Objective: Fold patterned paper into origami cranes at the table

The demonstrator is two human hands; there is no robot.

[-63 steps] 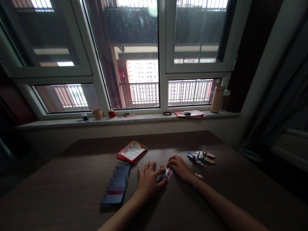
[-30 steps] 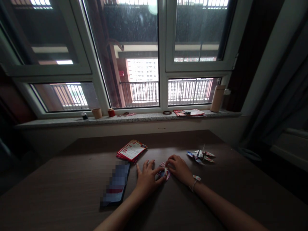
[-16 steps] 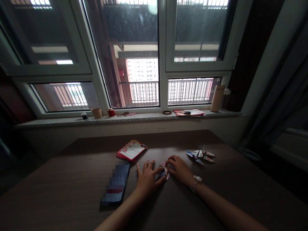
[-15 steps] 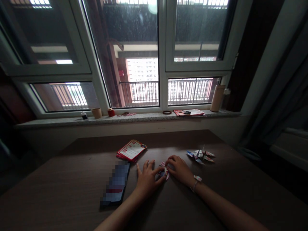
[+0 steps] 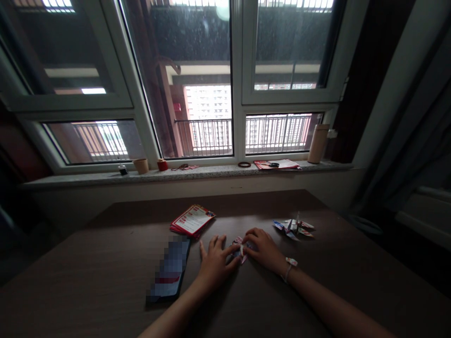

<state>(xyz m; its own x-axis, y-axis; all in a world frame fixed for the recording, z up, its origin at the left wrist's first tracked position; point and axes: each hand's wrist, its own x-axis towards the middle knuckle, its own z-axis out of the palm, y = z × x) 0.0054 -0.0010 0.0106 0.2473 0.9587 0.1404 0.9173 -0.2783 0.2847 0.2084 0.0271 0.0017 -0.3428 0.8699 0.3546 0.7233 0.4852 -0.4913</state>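
Note:
A small, partly folded piece of printed paper [image 5: 239,249] lies on the dark wooden table [image 5: 105,281] between my hands. My left hand [image 5: 214,263] rests flat on the table with fingers spread, its thumb and forefinger pressing the paper's left side. My right hand [image 5: 262,248] is curled over the paper's right side, fingertips pinching it. A bracelet sits on my right wrist. Folded paper cranes [image 5: 294,227] lie on the table just right of my right hand.
A stack of red-and-white leaflets [image 5: 192,220] lies beyond my left hand, and a dark phone [image 5: 171,270] to its left. The windowsill [image 5: 211,172] holds a cup, a red pot, scissors on papers and a tall tan cylinder [image 5: 317,143].
My hands have drawn slightly closer over the paper, which looks smaller and more folded than two seconds ago. Everything else is unmoved.

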